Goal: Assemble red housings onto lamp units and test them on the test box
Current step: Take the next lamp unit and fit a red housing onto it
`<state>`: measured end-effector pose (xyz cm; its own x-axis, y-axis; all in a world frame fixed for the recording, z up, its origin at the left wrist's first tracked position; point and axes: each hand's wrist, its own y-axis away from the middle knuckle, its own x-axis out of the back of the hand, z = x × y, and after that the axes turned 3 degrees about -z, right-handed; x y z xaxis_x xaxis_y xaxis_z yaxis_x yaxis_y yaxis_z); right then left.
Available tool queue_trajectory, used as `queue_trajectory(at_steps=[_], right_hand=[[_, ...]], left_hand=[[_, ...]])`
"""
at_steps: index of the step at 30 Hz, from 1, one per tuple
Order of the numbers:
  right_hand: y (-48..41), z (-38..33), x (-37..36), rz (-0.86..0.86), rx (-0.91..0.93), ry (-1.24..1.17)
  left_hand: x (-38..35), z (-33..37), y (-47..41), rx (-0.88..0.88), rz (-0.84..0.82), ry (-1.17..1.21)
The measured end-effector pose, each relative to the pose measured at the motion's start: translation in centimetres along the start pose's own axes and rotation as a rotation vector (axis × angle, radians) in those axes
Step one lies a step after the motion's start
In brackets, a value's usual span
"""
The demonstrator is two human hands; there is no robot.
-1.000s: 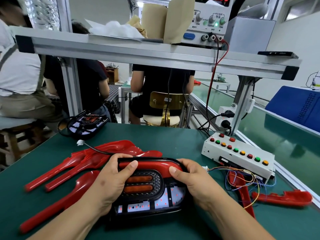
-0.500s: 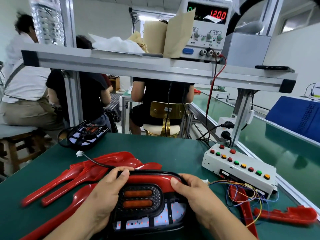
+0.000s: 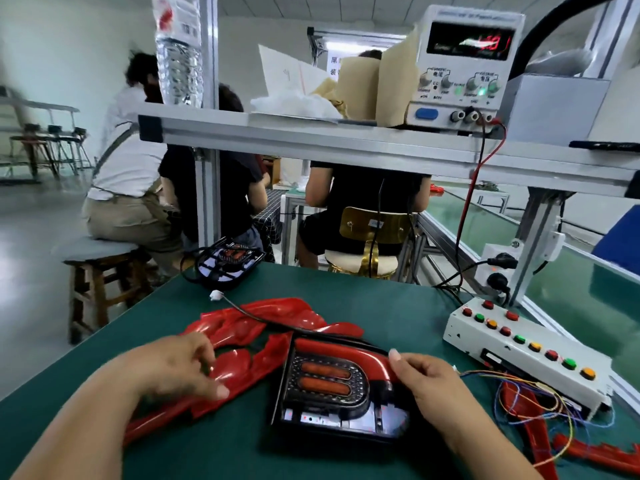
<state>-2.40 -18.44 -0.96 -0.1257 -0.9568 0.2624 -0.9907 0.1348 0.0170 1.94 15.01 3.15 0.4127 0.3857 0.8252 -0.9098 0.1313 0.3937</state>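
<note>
While the right hand [image 3: 426, 382] grips the lamp unit [image 3: 325, 379], left hand [image 3: 173, 365] rests on adjacent red housings [image 3: 242, 327], grip unclear.

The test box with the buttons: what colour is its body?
The test box is white, seen best in the head view.

White walls [image 3: 62, 46], grey floor [image 3: 31, 258] noted. Alu shelf frame [image 3: 311, 142] mounted over green bench top [image 3: 363, 299]. Wooden stool [image 3: 77, 299] seen L of bench; gold-backed chair [image 3: 360, 225] set beyond far edge.
</note>
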Motion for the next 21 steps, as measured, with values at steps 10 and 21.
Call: queue_trajectory(at_steps=[10, 21], right_hand=[[0.0, 0.0, 0.3, 0.109, 0.051, 0.074], [1.6, -3.3, 1.1, -0.089, 0.197, -0.31]], left_hand=[[-0.5, 0.0, 0.1, 0.026, 0.06, -0.034], [-3.9, 10.7, 2.1, -0.716, 0.671, -0.078]])
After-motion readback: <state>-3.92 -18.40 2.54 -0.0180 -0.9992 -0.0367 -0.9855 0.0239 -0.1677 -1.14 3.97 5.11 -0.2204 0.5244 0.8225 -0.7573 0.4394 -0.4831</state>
